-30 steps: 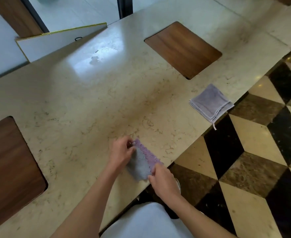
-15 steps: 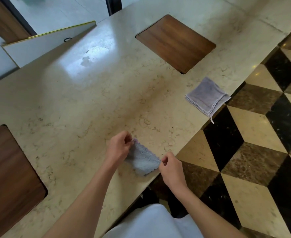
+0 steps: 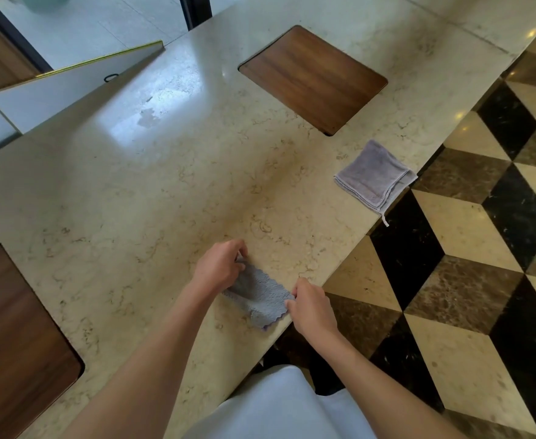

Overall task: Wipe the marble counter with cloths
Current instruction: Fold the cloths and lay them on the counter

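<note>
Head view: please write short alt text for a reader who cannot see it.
Two bare hands, left hand and right hand, pinch opposite ends of a small grey cloth on a beige marble counter near its edge. A second, folded cloth lies farther right, partly overhanging the edge.

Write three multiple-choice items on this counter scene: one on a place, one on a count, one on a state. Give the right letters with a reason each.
1. Where does the folded cloth lie?
A. on a wooden inset
B. at the counter's edge by the floor
C. under the left hand

2. How many wooden insets show in the marble counter?
A. one
B. two
C. four

3. How is the small cloth held?
A. by both hands at opposite ends
B. by one hand only
C. by no hand

Answers: 1 B, its corner overhangs the edge. 2 B, one far, one near left. 3 A, left hand and right hand each pinch an end.
</note>
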`<action>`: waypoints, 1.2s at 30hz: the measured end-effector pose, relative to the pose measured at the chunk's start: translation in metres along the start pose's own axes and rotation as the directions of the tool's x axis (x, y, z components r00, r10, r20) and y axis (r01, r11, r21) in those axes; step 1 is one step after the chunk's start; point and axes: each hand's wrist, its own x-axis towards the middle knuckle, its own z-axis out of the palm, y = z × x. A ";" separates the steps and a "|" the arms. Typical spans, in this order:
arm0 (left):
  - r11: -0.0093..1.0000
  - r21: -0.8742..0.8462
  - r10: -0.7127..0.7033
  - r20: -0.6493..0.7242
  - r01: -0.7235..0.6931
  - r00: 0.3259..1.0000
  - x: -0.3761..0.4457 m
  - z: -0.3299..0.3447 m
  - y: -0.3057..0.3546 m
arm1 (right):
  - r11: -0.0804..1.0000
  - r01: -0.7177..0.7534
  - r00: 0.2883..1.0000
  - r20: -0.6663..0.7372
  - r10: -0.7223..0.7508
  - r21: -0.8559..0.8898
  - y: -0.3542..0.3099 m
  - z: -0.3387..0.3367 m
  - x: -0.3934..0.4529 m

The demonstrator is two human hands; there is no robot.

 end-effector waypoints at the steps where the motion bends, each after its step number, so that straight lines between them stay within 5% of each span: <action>1: 1.000 -0.012 -0.006 0.017 0.006 1.000 0.001 -0.001 0.000 | 1.000 -0.028 0.999 0.023 0.028 0.010 -0.001 -0.001 0.001; 9: 0.977 -0.213 -0.020 -0.005 0.018 1.000 0.000 -0.008 -0.007 | 0.974 -0.139 0.989 0.079 0.126 0.180 0.000 0.003 -0.004; 13: 0.982 -0.189 -0.018 0.017 0.021 1.000 -0.001 -0.011 -0.010 | 0.960 -0.155 0.986 0.098 0.136 0.234 -0.002 0.002 -0.007; 20: 0.990 -0.141 -0.012 0.037 0.017 0.999 0.001 -0.004 -0.004 | 0.990 -0.117 0.993 0.032 0.115 0.082 -0.009 0.001 -0.008; 36: 0.999 0.007 -0.047 0.026 0.047 0.999 0.005 0.001 0.005 | 0.953 -0.228 0.972 -0.003 0.233 0.199 -0.005 0.012 -0.002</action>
